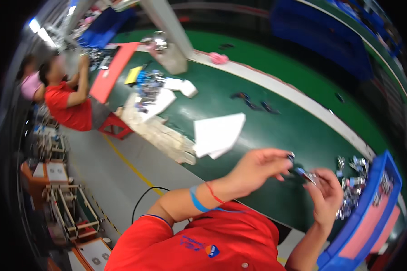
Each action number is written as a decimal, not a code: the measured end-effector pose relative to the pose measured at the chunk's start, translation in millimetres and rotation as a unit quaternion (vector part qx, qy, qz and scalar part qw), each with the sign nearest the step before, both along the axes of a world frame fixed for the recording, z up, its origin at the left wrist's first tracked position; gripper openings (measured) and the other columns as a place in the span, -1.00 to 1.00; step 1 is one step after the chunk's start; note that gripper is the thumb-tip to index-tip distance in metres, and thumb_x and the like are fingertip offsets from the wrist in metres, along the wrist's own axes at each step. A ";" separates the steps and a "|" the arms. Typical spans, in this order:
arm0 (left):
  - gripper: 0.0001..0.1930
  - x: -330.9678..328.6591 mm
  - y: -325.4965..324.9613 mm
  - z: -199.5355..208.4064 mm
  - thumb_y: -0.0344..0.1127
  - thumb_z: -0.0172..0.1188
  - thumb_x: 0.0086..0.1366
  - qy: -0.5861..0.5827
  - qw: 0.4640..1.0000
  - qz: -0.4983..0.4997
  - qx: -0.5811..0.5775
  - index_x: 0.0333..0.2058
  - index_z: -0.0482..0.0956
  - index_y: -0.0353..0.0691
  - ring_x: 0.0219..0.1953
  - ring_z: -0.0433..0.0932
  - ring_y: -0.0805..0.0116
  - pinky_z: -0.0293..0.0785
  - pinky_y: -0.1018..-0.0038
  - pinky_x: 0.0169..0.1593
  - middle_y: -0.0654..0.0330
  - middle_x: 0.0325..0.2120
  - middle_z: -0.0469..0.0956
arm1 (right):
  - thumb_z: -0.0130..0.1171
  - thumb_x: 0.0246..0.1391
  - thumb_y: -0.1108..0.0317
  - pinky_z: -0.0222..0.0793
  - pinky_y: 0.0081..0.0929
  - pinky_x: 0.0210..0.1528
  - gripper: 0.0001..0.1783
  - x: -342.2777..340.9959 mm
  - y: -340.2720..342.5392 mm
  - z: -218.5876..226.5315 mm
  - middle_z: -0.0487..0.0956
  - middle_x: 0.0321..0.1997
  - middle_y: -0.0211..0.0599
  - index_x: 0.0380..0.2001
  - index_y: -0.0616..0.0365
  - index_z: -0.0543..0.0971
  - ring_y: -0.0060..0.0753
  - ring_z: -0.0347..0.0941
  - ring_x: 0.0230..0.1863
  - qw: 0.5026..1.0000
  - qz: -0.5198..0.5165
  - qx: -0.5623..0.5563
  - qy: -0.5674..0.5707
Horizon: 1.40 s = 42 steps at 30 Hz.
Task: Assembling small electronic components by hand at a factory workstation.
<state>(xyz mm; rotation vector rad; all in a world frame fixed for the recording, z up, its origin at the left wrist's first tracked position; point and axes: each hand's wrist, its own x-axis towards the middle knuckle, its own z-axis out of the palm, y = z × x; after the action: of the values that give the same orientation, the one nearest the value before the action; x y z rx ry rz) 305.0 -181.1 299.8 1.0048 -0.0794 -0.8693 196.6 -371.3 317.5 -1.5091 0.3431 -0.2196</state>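
My left hand (260, 169) is raised over the green worktable (176, 128), its thumb and fingers pinched at a small dark, shiny piece (291, 156). To its right, my right hand (324, 192) is closed on a small shiny metal part (308, 176) with a bluish glint, held between thumb and fingers. The two pieces are close together; whether they are joined I cannot tell. Blur hides their exact kind. White sheets (219, 133) lie on the table beyond my left hand.
At the right stands a blue bin (386, 167) with metal parts and a pink lining; several loose metal parts (350, 192) lie beside it. Dark pieces (253, 103) lie farther back. A heap of parts (150, 86) sits at left, near a co-worker in red (70, 106).
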 end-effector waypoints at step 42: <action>-0.79 8.3 19.1 -2.9 -0.48 0.17 0.24 -0.039 0.991 -0.120 0.038 -0.18 0.59 -0.48 -0.58 0.55 0.33 0.48 0.53 -0.46 0.04 -0.47 0.58 | 0.33 -0.09 0.62 0.50 -0.44 -0.22 -0.72 -5.1 0.1 -6.9 0.62 -0.26 -0.16 -0.23 0.32 0.59 -0.26 0.57 -0.24 0.940 0.042 -0.193 -0.280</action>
<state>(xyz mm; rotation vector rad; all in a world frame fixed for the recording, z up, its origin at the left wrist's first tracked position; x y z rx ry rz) 313.3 -161.9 296.9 1.1153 -0.2402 -1.0579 191.5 -371.3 310.6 -1.7626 -0.2360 -0.6604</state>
